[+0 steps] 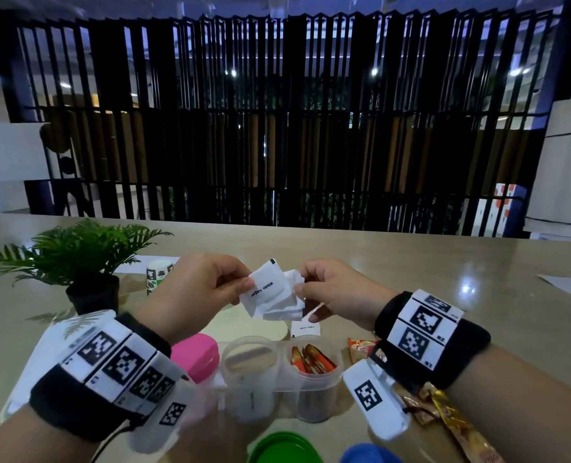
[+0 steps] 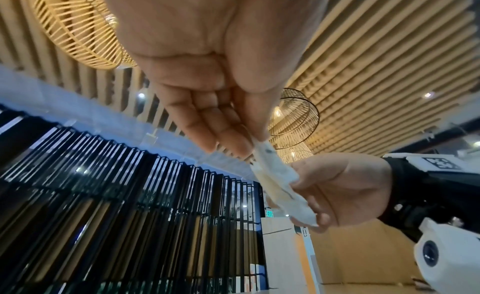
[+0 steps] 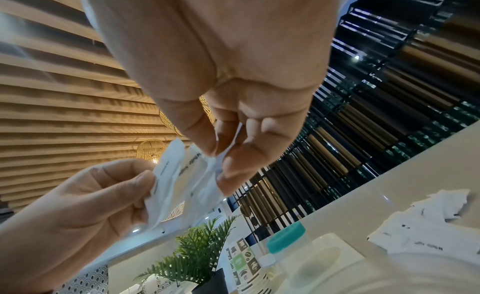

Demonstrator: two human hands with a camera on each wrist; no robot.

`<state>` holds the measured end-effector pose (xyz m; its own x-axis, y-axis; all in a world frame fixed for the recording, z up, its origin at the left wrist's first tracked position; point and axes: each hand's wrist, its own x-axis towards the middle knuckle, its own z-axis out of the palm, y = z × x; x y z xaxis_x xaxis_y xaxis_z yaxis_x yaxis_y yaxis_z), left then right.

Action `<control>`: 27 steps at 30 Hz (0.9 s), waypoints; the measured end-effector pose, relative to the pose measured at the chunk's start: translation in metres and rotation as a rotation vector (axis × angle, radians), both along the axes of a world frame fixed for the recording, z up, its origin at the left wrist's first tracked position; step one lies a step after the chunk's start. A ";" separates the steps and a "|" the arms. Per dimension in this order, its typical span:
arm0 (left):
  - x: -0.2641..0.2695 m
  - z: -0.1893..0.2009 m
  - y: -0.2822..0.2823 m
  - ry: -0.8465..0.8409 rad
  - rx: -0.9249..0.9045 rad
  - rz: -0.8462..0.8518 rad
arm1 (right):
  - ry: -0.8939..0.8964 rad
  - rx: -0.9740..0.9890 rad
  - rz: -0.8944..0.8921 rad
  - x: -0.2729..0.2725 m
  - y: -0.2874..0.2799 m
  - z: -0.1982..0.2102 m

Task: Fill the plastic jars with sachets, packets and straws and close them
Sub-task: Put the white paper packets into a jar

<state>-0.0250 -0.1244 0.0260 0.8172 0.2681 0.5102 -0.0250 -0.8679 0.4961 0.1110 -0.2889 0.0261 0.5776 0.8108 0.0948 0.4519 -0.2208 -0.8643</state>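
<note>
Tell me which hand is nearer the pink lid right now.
Left. The left hand is raised just above and behind the pink lid, pinching the white sachets; the right hand pinches them too, farther right, past both open jars.

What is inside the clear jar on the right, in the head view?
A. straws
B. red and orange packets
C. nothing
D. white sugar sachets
B: red and orange packets stand in the right jar, while the white sachets are held above by both hands.
</note>
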 end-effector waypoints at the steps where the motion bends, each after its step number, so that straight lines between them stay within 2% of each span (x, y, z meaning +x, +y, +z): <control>1: -0.001 0.002 0.001 0.022 0.036 -0.016 | -0.055 -0.030 0.000 -0.001 0.000 0.002; 5: -0.001 0.005 0.004 0.060 0.222 -0.005 | -0.255 -0.119 0.034 -0.004 0.002 0.007; 8: 0.002 0.004 -0.002 0.068 0.373 0.008 | -0.302 -0.132 0.054 -0.008 0.005 0.008; 9: 0.003 0.003 -0.005 0.078 0.346 -0.001 | -0.283 -0.120 0.059 -0.009 0.006 0.008; 12: 0.008 -0.004 -0.009 0.109 0.119 -0.010 | -0.188 -0.071 0.068 -0.009 0.008 0.005; 17: 0.014 -0.018 -0.006 0.026 -0.167 -0.064 | 0.028 0.048 0.036 -0.008 0.010 -0.003; 21: 0.018 -0.019 -0.007 -0.043 -0.261 -0.078 | 0.169 0.147 0.003 -0.007 0.009 -0.004; 25: 0.019 -0.019 -0.008 -0.095 -0.330 -0.083 | 0.113 0.177 -0.025 -0.005 0.008 -0.004; 27: 0.020 -0.021 -0.006 -0.120 -0.357 -0.073 | 0.166 0.209 0.028 -0.004 0.007 -0.005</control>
<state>-0.0045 -0.1300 0.0052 0.7806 0.3896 0.4888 -0.1567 -0.6350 0.7564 0.1067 -0.2820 0.0214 0.5766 0.7997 0.1675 0.3031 -0.0189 -0.9528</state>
